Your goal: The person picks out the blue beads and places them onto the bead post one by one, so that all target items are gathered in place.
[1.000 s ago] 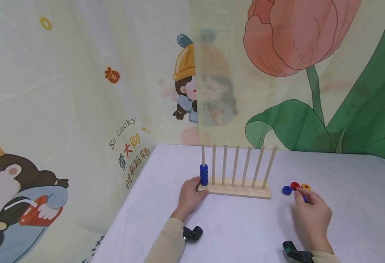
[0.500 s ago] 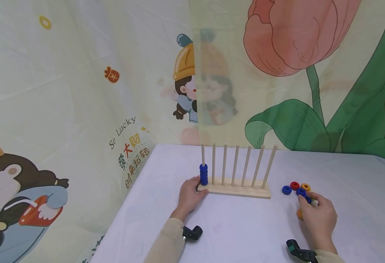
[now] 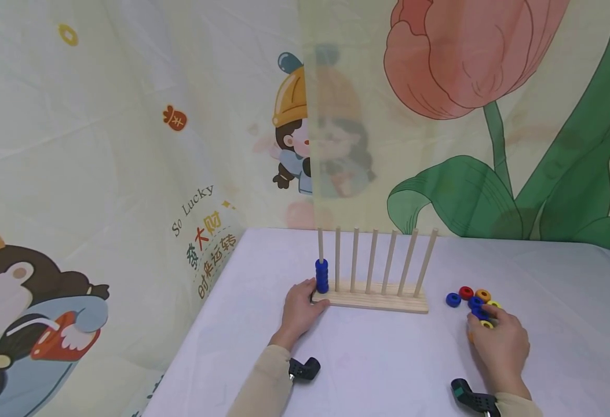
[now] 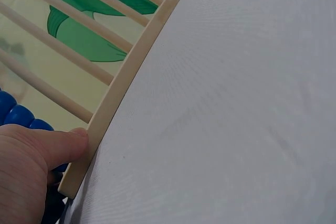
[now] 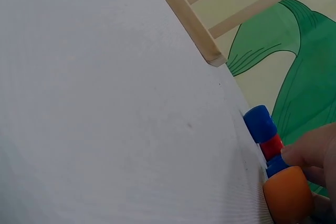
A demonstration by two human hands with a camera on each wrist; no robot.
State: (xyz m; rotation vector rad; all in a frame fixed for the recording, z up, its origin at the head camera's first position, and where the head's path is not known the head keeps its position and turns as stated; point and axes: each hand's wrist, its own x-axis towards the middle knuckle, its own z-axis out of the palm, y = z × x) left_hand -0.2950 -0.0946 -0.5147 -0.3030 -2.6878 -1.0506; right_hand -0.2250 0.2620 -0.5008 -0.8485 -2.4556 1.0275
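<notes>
A printed curtain (image 3: pixel 127 145) with cartoon figures and a big tulip hangs behind and to the left of the counter (image 3: pixel 377 359), which is covered in a pale cloth.

Toward the far middle of the counter stands the wooden rack (image 3: pixel 369 302), a flat base with seven upright pegs in a row. The leftmost peg carries a stack of blue rings (image 3: pixel 322 276), sitting at the bottom of the peg against the base; the other pegs are bare.

The left hand (image 3: pixel 302 310) rests at the rack's left end, just beside the blue stack. In the left wrist view the thumb (image 4: pixel 63 145) presses against the edge of the base (image 4: pixel 121 87), and the blue stack (image 4: pixel 21 116) shows just behind it. The fingers look relaxed around the end of the base rather than curled tight; how the far fingers lie is hidden.

The right hand (image 3: pixel 497 344) lies on the counter well to the right of the rack, at a small cluster of loose rings (image 3: pixel 471 301). A blue ring (image 3: pixel 453 299) lies nearest the rack, then a red ring (image 3: pixel 466 292), an orange ring (image 3: pixel 484 295) and another blue one, all close together. The fingertips reach into the near side of the cluster and touch a yellow ring (image 3: pixel 486 324). In the right wrist view an orange ring (image 5: pixel 287 193) sits against the fingers (image 5: pixel 310 150), with blue and red rings just beyond; whether the hand pinches it or only touches it cannot be told.
</notes>
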